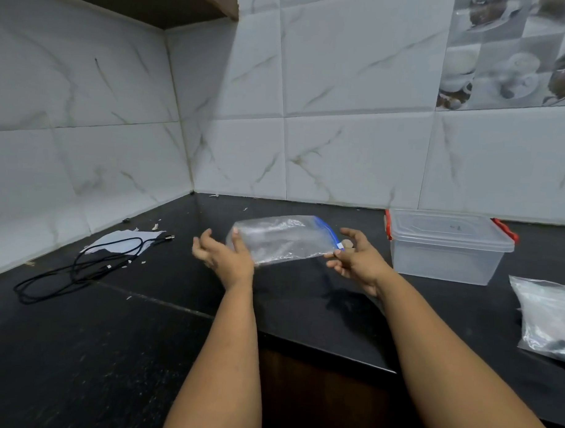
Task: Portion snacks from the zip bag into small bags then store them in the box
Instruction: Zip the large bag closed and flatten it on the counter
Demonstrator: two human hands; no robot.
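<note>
A clear zip bag [282, 238] with a blue zip strip hangs above the black counter, held between both hands. My right hand [356, 258] pinches the bag's zip end near its white slider. My left hand [223, 253] touches the bag's bottom end with relaxed, spread fingers. The clear plastic box [446, 248] with red latches and its lid on stands to the right of my right hand. A pile of small clear bags [546, 316] lies at the right edge of the counter.
A black cable [80, 267] coils on the counter [126, 336] at the left, over a white paper [123, 240]. Small scraps lie near the tiled wall corner. The counter's front edge runs diagonally below my forearms.
</note>
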